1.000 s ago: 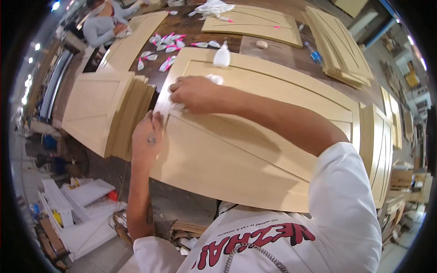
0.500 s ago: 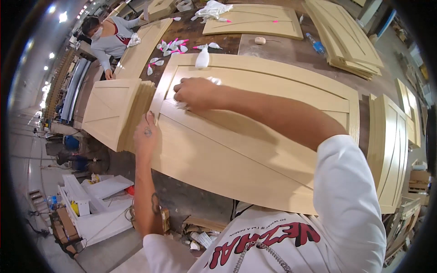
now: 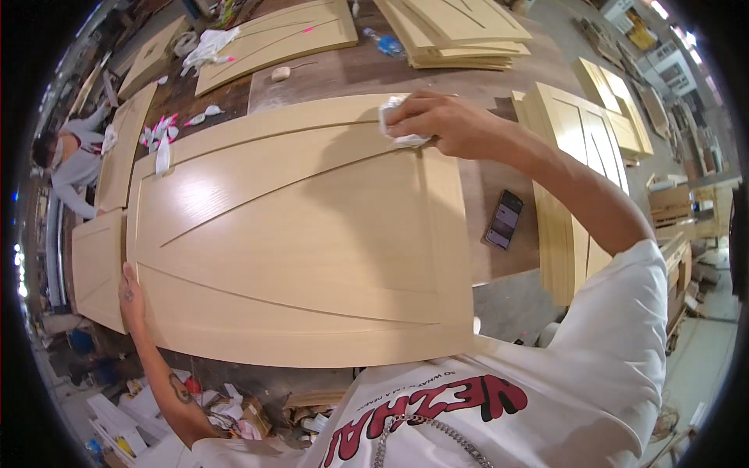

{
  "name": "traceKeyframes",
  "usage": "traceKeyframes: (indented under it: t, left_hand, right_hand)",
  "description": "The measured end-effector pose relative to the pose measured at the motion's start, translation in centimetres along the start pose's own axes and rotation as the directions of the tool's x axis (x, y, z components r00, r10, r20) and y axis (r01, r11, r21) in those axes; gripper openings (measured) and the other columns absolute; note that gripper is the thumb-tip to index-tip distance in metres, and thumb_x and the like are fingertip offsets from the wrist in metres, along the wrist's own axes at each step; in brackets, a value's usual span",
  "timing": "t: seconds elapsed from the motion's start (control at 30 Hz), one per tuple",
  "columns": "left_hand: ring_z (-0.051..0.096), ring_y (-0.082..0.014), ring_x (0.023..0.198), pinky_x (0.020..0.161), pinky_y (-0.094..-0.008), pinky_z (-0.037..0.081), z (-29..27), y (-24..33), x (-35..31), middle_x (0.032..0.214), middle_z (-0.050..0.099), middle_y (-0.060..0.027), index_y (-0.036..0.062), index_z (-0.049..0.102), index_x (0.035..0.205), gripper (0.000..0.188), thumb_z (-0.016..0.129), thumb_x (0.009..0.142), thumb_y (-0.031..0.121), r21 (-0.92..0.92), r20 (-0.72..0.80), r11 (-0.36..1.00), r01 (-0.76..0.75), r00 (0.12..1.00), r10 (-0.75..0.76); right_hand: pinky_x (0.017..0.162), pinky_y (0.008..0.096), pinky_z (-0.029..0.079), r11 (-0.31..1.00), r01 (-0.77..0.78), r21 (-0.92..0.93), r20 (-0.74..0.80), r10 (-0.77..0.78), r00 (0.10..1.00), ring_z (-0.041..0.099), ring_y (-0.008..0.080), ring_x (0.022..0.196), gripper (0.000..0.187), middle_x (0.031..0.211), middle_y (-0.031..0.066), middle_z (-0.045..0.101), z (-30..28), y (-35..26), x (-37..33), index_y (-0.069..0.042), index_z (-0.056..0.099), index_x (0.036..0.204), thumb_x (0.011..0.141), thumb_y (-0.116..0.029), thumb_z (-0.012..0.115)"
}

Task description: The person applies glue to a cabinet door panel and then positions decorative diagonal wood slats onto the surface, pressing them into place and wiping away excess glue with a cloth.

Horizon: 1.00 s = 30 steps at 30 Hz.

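A person in a white printed T-shirt stands at a brown bench (image 3: 335, 81), seen from a camera on their head. Across the bench in front of them lies a large, pale wood-coloured panel (image 3: 296, 234), face up, with a raised border and slanting grooves; its near edge reaches the person's body.

The 2 hands are well apart. The right hand (image 3: 437, 121) is clamped on a bunched white cloth (image 3: 402, 139), pressed to the panel's far right corner, where the border and a groove meet; bunching probably lets the cloth fit into that angle. The left hand (image 3: 133, 300) is at the panel's left edge, apparently to steady it against the push of the other arm. Whether its fingers curl underneath cannot be told.

A white bottle (image 3: 162, 156) sits at the panel's far left corner, seemingly kept within reach yet clear of the cloth. Beyond it is a cluster of small pink-tipped bottles (image 3: 158, 129). A dark phone (image 3: 505, 220) lies to the right of the panel, beside a stack of similar panels (image 3: 573, 156), perhaps leaned together to save room. At far left, a co-worker (image 3: 74, 164) bends over another panel (image 3: 125, 148).
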State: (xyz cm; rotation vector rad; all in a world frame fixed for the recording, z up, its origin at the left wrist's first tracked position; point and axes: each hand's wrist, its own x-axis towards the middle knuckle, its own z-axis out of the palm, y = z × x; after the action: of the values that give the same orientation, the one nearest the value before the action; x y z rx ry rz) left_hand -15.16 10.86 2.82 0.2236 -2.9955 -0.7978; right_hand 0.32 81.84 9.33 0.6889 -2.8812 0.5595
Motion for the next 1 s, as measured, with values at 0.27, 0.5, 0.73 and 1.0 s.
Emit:
traceKeyframes:
  t: [0.27, 0.5, 0.73, 1.0]
  left_hand:
    - [0.044, -0.0408, 0.133, 0.110, -0.0394, 0.034, 0.8, 1.7, -1.7, 0.141, 0.050, -0.0260, -0.0031, 0.048, 0.139, 0.083, 0.032, 0.097, 0.066, 0.135, -0.061, 0.987, 0.092, 0.995, -0.084]
    - [0.044, -0.0301, 0.136, 0.113, -0.0355, 0.032, -0.8, -2.4, -0.6, 0.143, 0.050, -0.0195, -0.0011, 0.049, 0.140, 0.069, 0.039, 0.100, 0.055, -0.015, 0.014, 0.999, -0.037, 0.999, 0.037]
    - [0.052, -0.0356, 0.127, 0.105, -0.0392, 0.040, 2.6, 2.1, -2.2, 0.129, 0.060, -0.0214, 0.0008, 0.058, 0.129, 0.069, 0.038, 0.099, 0.059, 0.019, -0.111, 1.000, -0.002, 0.994, 0.005]
    - [0.059, -0.0470, 0.106, 0.094, -0.0534, 0.045, 1.0, 7.3, -4.4, 0.109, 0.065, -0.0279, -0.0003, 0.065, 0.106, 0.060, 0.031, 0.100, 0.049, 0.181, -0.136, 0.972, 0.152, 0.982, -0.128]
  right_hand:
    - [0.094, 0.0386, 0.049, 0.998, -0.006, 0.067, 0.059, 0.002, 0.998, 0.060, 0.0310, 0.112, 0.043, 0.121, 0.0074, 0.065, -3.8, 1.2, -0.3, -0.008, 0.069, 0.113, 0.074, 0.010, 0.064]
    - [0.091, 0.0404, 0.050, 0.984, 0.046, 0.174, 0.206, -0.082, 0.975, 0.061, 0.0316, 0.107, 0.035, 0.116, 0.0077, 0.066, -0.6, -1.4, 4.3, -0.008, 0.070, 0.109, 0.076, 0.003, 0.067]
    - [0.082, 0.0396, 0.053, 0.945, 0.310, 0.104, 0.151, -0.323, 0.934, 0.060, 0.0302, 0.103, 0.036, 0.107, 0.0067, 0.066, 5.0, -6.9, 12.5, -0.008, 0.068, 0.102, 0.068, 0.005, 0.068]
    - [0.082, 0.0420, 0.053, 0.828, 0.548, 0.117, 0.105, -0.559, 0.823, 0.061, 0.0304, 0.101, 0.029, 0.105, 0.0069, 0.064, 13.6, -19.1, 27.2, -0.006, 0.068, 0.099, 0.071, -0.002, 0.067]
